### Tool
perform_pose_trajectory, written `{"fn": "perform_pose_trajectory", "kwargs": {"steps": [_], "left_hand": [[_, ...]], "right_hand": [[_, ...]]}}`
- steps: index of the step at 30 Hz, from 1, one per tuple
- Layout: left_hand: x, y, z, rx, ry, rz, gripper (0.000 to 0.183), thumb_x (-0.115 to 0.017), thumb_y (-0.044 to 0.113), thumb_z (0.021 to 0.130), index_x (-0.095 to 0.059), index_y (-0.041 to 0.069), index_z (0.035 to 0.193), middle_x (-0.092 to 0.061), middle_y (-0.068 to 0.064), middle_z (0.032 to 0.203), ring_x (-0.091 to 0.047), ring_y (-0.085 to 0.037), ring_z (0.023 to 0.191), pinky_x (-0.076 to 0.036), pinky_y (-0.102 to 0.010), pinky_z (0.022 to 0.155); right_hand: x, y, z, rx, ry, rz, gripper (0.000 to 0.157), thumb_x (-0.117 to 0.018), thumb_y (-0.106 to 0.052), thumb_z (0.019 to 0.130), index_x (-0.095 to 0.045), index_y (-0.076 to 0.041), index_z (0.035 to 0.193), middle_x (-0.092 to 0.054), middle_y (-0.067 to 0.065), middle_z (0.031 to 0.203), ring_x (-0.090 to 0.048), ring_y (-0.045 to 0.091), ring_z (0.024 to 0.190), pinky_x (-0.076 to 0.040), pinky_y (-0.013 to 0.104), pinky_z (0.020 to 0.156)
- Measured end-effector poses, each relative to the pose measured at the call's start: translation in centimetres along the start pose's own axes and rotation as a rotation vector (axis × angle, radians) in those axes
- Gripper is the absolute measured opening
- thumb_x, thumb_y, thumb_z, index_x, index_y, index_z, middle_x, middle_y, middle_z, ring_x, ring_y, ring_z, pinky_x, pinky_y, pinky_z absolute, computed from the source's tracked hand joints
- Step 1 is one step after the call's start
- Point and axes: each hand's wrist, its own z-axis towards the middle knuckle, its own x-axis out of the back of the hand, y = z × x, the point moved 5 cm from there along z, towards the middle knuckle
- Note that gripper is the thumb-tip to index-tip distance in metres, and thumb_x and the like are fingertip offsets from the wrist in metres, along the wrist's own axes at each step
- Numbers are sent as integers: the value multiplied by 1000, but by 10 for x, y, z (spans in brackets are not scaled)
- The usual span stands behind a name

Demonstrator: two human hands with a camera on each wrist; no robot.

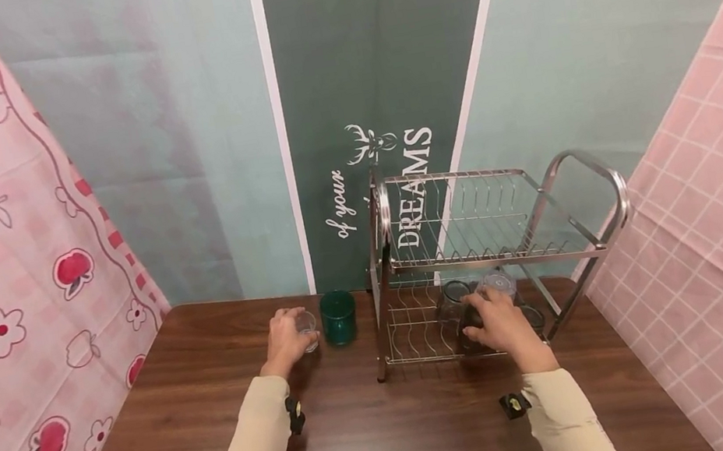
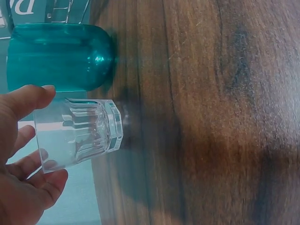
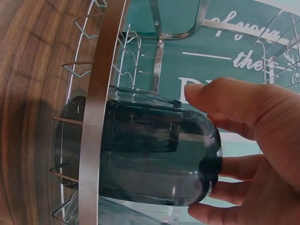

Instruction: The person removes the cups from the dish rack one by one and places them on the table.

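Observation:
My left hand (image 1: 289, 339) holds a clear faceted glass (image 2: 89, 131) around its rim, thumb on one side and fingers on the other. Its thick base is down at the wooden table. Right beside it stands a teal green glass (image 1: 339, 317), upright. My right hand (image 1: 500, 320) reaches over the lower tier of a metal dish rack (image 1: 498, 259). There a dark grey glass (image 3: 154, 150) sits upside down, rounded base up. The fingertips are at that base, while the thumb stands a little off the glass's side.
More glasses sit in the lower tier, among them a clear glass (image 1: 500, 282) and a greyish glass (image 1: 453, 298). The rack's upper tier (image 1: 459, 214) overhangs them. A printed cloth (image 1: 210, 123) hangs behind the wooden table (image 1: 365, 430), with pink cloths at both sides.

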Motion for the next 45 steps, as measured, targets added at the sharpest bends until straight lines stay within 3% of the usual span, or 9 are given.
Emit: {"fn": "perform_pose_trajectory", "kwargs": {"steps": [5,9,14,26,32,37,45], "left_hand": [[-4,-1,3,-26,10,45,52,-80,16,69,-62,-2,115,-48,-23,118,-43,-40,108,-41,-51,86],[-8,-3,6,-33,13,68,51,-80,17,69,-62,-2,113,-47,-23,116,-43,-40,107,-42,-49,85],[-11,-3,7,-22,9,57,50,-78,16,71,-61,-2,114,-45,-24,117,-42,-41,109,-41,-50,87],[-13,-4,6,-20,-5,66,52,-78,18,72,-60,-1,117,-44,-24,121,-43,-41,111,-41,-50,87],[0,6,2,-63,-22,156,59,-81,25,69,-60,2,119,-45,-24,120,-46,-41,105,-41,-54,81],[16,20,2,-90,-6,212,58,-81,25,69,-60,2,119,-48,-24,117,-47,-41,104,-40,-55,79],[19,27,-3,-86,-45,233,56,-79,24,71,-60,2,119,-49,-25,116,-48,-41,102,-41,-55,80]], "right_hand": [[-3,3,1,-37,-47,37,53,-75,-16,77,-55,-3,125,-38,35,129,-35,55,115,-40,63,77],[-5,4,0,-52,-64,40,49,-75,-13,76,-57,-4,121,-44,31,122,-39,52,111,-41,59,77],[-6,5,0,-53,-32,36,44,-74,-10,75,-60,-4,117,-49,26,114,-43,49,106,-42,57,76],[-6,7,-1,-52,-16,44,45,-74,-10,75,-60,-4,117,-50,27,115,-43,49,107,-41,58,78],[-1,5,0,-46,-55,49,44,-73,-10,78,-59,-3,119,-50,28,119,-42,51,108,-41,58,79],[16,0,1,-20,2,42,46,-73,-8,77,-59,-1,120,-47,32,122,-40,52,112,-39,60,81],[20,-4,1,6,16,34,47,-74,-8,77,-58,0,120,-45,33,123,-36,51,118,-23,64,96]]}}
